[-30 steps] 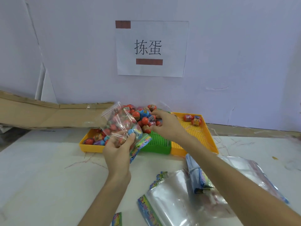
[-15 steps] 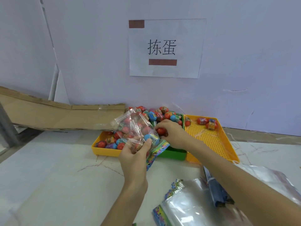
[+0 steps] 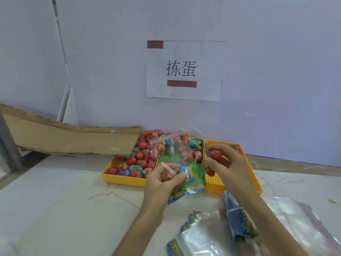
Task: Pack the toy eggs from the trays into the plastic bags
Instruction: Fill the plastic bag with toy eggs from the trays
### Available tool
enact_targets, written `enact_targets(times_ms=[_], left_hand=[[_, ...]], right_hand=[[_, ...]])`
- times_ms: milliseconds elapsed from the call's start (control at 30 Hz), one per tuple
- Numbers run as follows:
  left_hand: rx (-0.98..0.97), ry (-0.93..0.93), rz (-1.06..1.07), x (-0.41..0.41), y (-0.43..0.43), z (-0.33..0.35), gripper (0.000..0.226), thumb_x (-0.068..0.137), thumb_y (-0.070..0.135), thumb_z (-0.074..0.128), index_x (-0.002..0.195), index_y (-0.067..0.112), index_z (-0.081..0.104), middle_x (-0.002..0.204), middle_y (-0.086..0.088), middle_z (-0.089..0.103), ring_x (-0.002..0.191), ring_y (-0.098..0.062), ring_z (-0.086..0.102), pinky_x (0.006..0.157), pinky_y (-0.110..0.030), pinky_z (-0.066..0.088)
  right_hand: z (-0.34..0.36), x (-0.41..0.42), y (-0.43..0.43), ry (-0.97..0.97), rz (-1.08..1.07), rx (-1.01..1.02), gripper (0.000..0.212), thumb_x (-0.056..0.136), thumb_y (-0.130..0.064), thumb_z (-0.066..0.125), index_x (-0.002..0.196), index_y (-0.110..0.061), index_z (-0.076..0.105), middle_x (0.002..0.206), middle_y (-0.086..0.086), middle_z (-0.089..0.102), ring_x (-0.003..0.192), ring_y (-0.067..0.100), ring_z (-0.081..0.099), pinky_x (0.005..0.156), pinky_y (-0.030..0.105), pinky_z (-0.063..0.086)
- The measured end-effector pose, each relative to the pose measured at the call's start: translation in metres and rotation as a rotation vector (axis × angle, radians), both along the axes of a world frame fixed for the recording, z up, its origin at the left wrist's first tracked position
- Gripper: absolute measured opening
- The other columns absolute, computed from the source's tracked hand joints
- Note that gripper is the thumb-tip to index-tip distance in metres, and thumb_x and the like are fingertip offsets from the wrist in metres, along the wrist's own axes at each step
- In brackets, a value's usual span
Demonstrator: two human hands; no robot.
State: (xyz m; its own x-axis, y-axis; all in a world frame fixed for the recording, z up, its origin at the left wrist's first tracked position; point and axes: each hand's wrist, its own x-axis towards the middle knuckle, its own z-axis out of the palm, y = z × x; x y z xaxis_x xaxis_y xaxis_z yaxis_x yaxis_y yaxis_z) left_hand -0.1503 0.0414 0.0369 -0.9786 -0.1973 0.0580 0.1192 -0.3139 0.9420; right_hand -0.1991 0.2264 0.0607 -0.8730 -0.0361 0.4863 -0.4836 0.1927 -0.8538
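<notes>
My left hand (image 3: 162, 182) grips a clear plastic bag (image 3: 177, 157) partly filled with toy eggs, held upright above the green tray (image 3: 200, 169). My right hand (image 3: 228, 169) holds a red toy egg (image 3: 215, 154) in its fingertips, just right of the bag's side, over the right yellow tray (image 3: 215, 183). The left yellow tray (image 3: 118, 179) is heaped with several red and blue toy eggs (image 3: 142, 157). Two more eggs lie at the far corner of the right tray, mostly hidden by my hand.
Empty plastic bags (image 3: 206, 235) with colourful headers lie in front right, beside a banded bundle of bags (image 3: 234, 215). Flattened cardboard (image 3: 73, 139) leans at the back left. A paper sign (image 3: 186, 71) hangs on the wall behind the trays.
My right hand has lifted a red egg out of the pile and drawn it to the right of the bag. The left hand keeps hold of the bag, now lower over the green tray.
</notes>
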Motion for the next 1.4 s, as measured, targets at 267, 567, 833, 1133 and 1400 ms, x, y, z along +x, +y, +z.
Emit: enact_targets(times_ms=[267, 567, 833, 1133, 1400], left_hand=[[-0.351, 0.013, -0.245, 0.005, 0.007, -0.004, 0.028, 0.077, 0.009, 0.086, 0.095, 0.026, 0.074, 0.086, 0.004, 0.076, 0.082, -0.009, 0.072, 0.070, -0.019, 0.055], [-0.514, 0.095, -0.308, 0.009, 0.012, -0.004, 0.031, 0.075, 0.004, 0.086, 0.099, 0.019, 0.073, 0.097, 0.004, 0.077, 0.091, -0.014, 0.074, 0.078, -0.027, 0.060], [-0.559, 0.170, -0.268, 0.009, 0.014, -0.005, 0.035, 0.074, 0.004, 0.087, 0.100, 0.018, 0.070, 0.093, 0.006, 0.078, 0.088, -0.009, 0.073, 0.075, -0.020, 0.057], [-0.571, 0.173, -0.228, 0.004, 0.011, -0.009, 0.032, 0.075, 0.010, 0.088, 0.101, 0.022, 0.072, 0.098, 0.006, 0.077, 0.094, -0.009, 0.072, 0.083, -0.026, 0.059], [-0.638, 0.162, -0.220, 0.003, 0.011, -0.011, 0.032, 0.077, 0.017, 0.088, 0.101, 0.027, 0.070, 0.096, 0.011, 0.075, 0.093, -0.006, 0.070, 0.080, -0.025, 0.058]], right_hand=[[0.015, 0.032, 0.015, 0.196, -0.219, -0.248, 0.021, 0.085, -0.022, 0.078, 0.104, -0.024, 0.068, 0.101, 0.006, 0.070, 0.085, 0.024, 0.074, 0.074, 0.031, 0.062], [0.023, 0.042, 0.011, 0.313, -0.168, -0.317, 0.033, 0.080, -0.013, 0.085, 0.102, -0.025, 0.063, 0.095, 0.003, 0.071, 0.090, 0.023, 0.073, 0.074, 0.022, 0.057], [0.015, 0.038, 0.009, 0.346, -0.171, -0.070, 0.038, 0.079, -0.006, 0.083, 0.101, -0.028, 0.061, 0.101, 0.000, 0.060, 0.095, 0.030, 0.063, 0.082, 0.043, 0.057], [0.012, 0.036, 0.010, 0.300, -0.113, 0.191, 0.029, 0.082, -0.010, 0.082, 0.101, -0.026, 0.067, 0.101, -0.013, 0.066, 0.099, 0.005, 0.062, 0.083, 0.009, 0.046], [0.014, 0.038, 0.008, 0.309, -0.195, 0.133, 0.024, 0.088, -0.036, 0.072, 0.110, -0.027, 0.072, 0.105, -0.014, 0.065, 0.103, 0.011, 0.062, 0.087, 0.017, 0.046]])
